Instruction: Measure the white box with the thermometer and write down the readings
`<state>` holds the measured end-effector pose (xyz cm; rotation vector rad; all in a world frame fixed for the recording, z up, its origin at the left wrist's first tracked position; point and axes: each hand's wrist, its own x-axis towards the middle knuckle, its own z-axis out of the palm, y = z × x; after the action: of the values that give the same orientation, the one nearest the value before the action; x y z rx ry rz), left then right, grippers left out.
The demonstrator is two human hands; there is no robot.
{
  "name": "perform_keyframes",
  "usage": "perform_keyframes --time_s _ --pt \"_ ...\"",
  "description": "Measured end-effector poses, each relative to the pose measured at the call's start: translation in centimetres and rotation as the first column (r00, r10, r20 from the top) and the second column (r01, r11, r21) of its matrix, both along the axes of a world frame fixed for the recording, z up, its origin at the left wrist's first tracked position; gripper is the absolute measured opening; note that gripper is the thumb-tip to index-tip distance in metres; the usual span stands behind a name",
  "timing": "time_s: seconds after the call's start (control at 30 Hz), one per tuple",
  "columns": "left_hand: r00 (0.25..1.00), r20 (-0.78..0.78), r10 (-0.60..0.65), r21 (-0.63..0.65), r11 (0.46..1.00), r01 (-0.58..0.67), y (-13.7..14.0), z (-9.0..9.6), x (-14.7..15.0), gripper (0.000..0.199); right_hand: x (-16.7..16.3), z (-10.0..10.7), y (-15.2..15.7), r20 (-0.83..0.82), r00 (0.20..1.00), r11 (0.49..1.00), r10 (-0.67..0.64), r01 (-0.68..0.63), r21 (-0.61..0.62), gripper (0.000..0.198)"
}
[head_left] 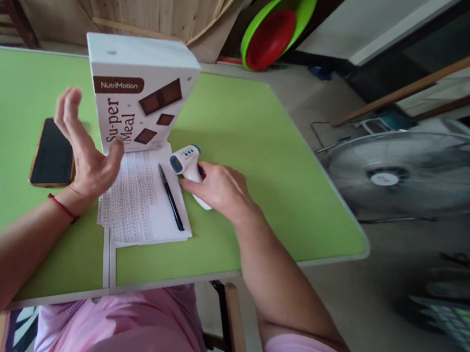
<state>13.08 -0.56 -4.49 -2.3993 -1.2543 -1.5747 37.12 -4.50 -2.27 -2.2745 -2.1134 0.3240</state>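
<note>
My right hand point(225, 191) is wrapped round the grip of a white and blue infrared thermometer point(186, 160), at the right edge of the papers. Fingers apart and curved, my left hand point(88, 151) is raised beside a white NutriMotion box point(143, 103); whether the thumb touches the box I cannot tell. The box stands upright at the far end of a stack of handwritten paper point(135, 206). On the paper lies a black pen point(171, 198). A dark phone point(53, 153) in a brown case rests left of my left hand, which partly covers it.
The green table point(239, 116) has a pale rim and a seam near my body. Beyond its right edge stands a large fan point(385, 177). Green point(307, 8) and red basins point(270, 40) lean behind the table, near a round wooden board point(151, 1).
</note>
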Motion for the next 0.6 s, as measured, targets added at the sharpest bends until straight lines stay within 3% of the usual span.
perform_keyframes --time_s 0.03,0.1,0.13,0.17,0.2,0.27,0.33,0.43,0.6 --pt "0.997 0.055 0.059 0.100 0.993 -0.064 -1.2 0.8 0.7 0.064 0.1 -0.1 0.0 0.005 1.000 1.000 0.001 0.000 -0.013 0.032" --pt "0.999 -0.023 -0.045 0.215 0.975 0.049 -4.1 2.0 2.5 0.049 0.4 -0.3 -0.1 0.002 1.000 1.000 0.013 -0.013 0.007 0.035" --pt "0.964 -0.203 -0.173 0.122 0.972 0.200 -5.8 2.2 3.4 0.040 0.6 -0.5 -0.1 -0.005 1.000 0.998 0.022 -0.021 0.064 0.034" --pt "0.864 -0.379 -0.331 0.068 0.922 0.382 -7.6 2.2 4.3 0.034 0.7 -0.7 -0.3 -0.014 0.999 0.987 0.033 -0.030 0.156 0.031" --pt "0.769 -0.514 -0.380 -0.047 0.907 0.417 -9.4 1.9 5.0 0.029 0.8 -0.9 -0.4 -0.028 0.998 0.961 0.050 -0.041 0.272 0.026" --pt "0.641 -0.657 -0.397 -0.223 0.914 0.338 -12.7 1.0 6.1 0.027 0.6 -1.3 -0.9 -0.074 0.989 0.874 0.125 -0.074 0.480 0.014" --pt "0.593 -0.725 -0.351 -0.221 0.934 0.282 -15.2 0.2 6.5 0.039 -0.1 -1.7 -1.6 -0.140 0.954 0.814 0.264 -0.142 0.563 0.007" --pt "0.561 -0.796 -0.227 -0.131 0.970 0.206 -16.8 -0.1 6.4 0.040 -1.4 -2.3 -2.6 -0.183 0.900 0.824 0.395 -0.259 0.503 0.007" --pt "0.524 -0.847 -0.087 -0.056 0.996 0.075 -16.4 0.6 6.5 0.048 -2.5 -2.7 -3.2 -0.117 0.914 0.872 0.388 -0.324 0.366 0.008"
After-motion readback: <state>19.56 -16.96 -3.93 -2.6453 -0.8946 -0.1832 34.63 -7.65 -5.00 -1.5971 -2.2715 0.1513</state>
